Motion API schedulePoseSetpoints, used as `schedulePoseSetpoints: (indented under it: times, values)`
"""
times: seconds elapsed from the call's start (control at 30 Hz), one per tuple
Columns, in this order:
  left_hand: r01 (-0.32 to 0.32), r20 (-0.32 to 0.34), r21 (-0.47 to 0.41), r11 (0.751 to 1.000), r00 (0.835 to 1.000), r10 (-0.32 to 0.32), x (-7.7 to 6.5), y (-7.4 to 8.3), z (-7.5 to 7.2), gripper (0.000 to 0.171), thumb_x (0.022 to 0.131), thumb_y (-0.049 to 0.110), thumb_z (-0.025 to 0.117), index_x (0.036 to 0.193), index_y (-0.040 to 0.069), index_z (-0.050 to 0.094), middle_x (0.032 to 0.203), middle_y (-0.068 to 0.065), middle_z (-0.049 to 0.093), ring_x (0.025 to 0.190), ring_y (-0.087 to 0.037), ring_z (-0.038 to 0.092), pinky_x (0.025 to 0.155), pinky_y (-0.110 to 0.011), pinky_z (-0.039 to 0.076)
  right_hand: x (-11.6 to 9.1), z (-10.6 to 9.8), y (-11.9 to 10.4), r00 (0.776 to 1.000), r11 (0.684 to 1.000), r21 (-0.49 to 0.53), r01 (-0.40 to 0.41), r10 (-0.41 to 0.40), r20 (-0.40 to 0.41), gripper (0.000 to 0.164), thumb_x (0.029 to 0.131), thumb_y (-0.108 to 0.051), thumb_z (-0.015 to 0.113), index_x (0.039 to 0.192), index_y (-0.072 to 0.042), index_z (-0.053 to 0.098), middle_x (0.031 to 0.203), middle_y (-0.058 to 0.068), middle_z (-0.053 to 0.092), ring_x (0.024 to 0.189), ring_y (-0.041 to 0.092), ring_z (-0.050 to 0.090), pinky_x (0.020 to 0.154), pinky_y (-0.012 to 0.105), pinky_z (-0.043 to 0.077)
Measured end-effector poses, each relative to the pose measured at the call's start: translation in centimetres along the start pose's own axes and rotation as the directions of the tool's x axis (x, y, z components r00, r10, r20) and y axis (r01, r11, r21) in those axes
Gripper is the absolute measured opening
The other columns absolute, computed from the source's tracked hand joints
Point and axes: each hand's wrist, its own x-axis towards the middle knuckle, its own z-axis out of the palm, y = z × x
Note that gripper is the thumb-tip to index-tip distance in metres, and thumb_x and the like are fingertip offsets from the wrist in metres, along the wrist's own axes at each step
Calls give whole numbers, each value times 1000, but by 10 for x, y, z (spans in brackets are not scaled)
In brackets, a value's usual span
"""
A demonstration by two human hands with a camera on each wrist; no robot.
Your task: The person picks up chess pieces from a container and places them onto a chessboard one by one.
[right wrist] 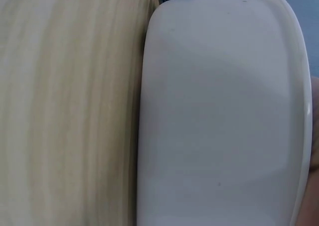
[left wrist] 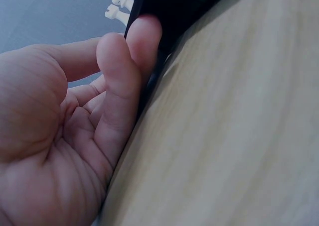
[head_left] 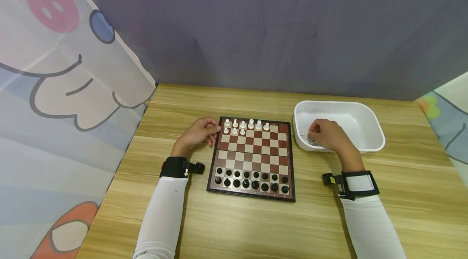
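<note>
Chessboard (head_left: 253, 157) lies mid-scene. Left edge is touched by left hand (head_left: 200, 132), fingers loosely bent. White pieces (head_left: 251, 124) seem to be being set out; probably another is to be placed next, far side. Counted: nine white far, sixteen black pieces (head_left: 246, 183) near. Right hand (head_left: 326, 133) is held inside one white tub (head_left: 360, 125); whether anything is pinched cannot be told.

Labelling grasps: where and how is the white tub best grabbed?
Probably by the rim of the white tub at its right short end, coming from the right and above, thumb inside, fingers under the rim. The rim stands out past the wall, giving a lip to hook, and that end faces away from the chessboard and the right hand, which is in the left end.
</note>
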Motion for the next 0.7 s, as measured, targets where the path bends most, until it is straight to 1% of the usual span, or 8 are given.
schedulePoseSetpoints:
  times: [0.53, 0.7]
  values:
    - [2, 4, -9, 1000, 1000, -2, 1, -1, -1, 19, 105, 12, 59, 115, -3, 58, 78, -6, 61, 59, -17, 65, 53, -26, 59, 0, 0, 0, 999, 1000, -13, -18, 18, -27, 15, 93, -19, 66, 93, -4, 65, 84, 10, 67, 74, 22, 58, 64, 29, 44]
    - [1, 3, -5, 1000, 1000, -1, 1, 0, 0, 19, 105, 12, 59, 115, -3, 58, 77, -5, 61, 59, -16, 65, 53, -26, 58, 0, 0, 0, 998, 1000, 8, -19, 19, -60, 15, 92, -19, 65, 93, -3, 65, 83, 10, 66, 72, 22, 57, 62, 29, 43]
